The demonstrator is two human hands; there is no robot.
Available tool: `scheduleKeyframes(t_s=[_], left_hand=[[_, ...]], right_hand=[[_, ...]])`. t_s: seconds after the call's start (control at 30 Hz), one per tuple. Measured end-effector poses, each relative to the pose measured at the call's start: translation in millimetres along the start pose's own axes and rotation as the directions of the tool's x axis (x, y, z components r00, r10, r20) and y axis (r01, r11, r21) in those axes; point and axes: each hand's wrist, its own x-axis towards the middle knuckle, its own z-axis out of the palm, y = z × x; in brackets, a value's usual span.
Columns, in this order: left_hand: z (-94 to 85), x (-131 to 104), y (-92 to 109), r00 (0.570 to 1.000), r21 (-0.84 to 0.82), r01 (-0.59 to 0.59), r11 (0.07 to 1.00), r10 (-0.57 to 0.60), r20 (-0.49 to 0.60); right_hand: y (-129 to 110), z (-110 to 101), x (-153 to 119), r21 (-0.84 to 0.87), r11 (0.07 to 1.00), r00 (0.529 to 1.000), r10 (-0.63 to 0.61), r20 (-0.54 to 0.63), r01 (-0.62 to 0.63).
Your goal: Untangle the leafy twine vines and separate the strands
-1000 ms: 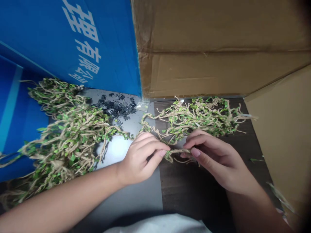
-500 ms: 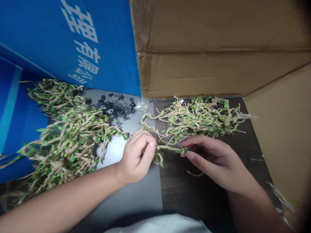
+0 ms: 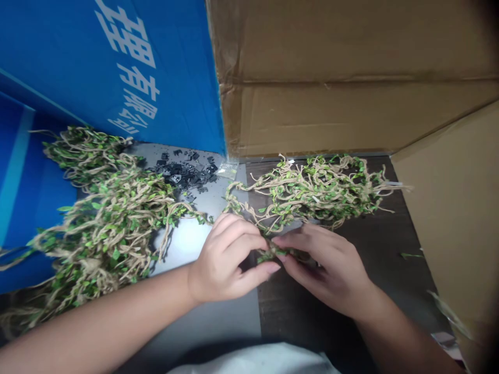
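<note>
A short stretch of leafy twine garland, tan cord with small green leaves, is pinched between my two hands. My left hand closes on it from the left, thumb and fingers at its end. From the right, my right hand grips it between thumb and fingertips, close to the left fingers. Part of the garland is hidden behind the fingers. Just beyond my hands lies a pile of similar garlands on the dark wood surface. A larger tangled heap of garlands lies to the left.
Dark flat fragments are scattered on the grey surface, beside a small clear packet. A blue panel with white characters and a brown cardboard wall stand behind. Another cardboard panel borders the right.
My right hand has moved left and down, closer to my left hand, gathering the garland between them. The left fingers have shifted slightly right. The piles have stayed put.
</note>
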Motion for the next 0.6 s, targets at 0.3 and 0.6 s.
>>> scheduleKeyframes(t_s=[0.3,0.6], left_hand=[[1.4,-0.4,-1.4,0.999,0.008,0.03,1.0,-0.03,0.015],[0.8,-1.8,-1.4,0.999,0.03,0.019,0.999,-0.02,0.029]], right_hand=[[2.8,4.2,-0.4,-0.083,0.986,0.989,-0.144,0.024,0.145],[2.8,-3.3,1.6,-0.087,0.995,0.998,-0.041,0.051,0.046]])
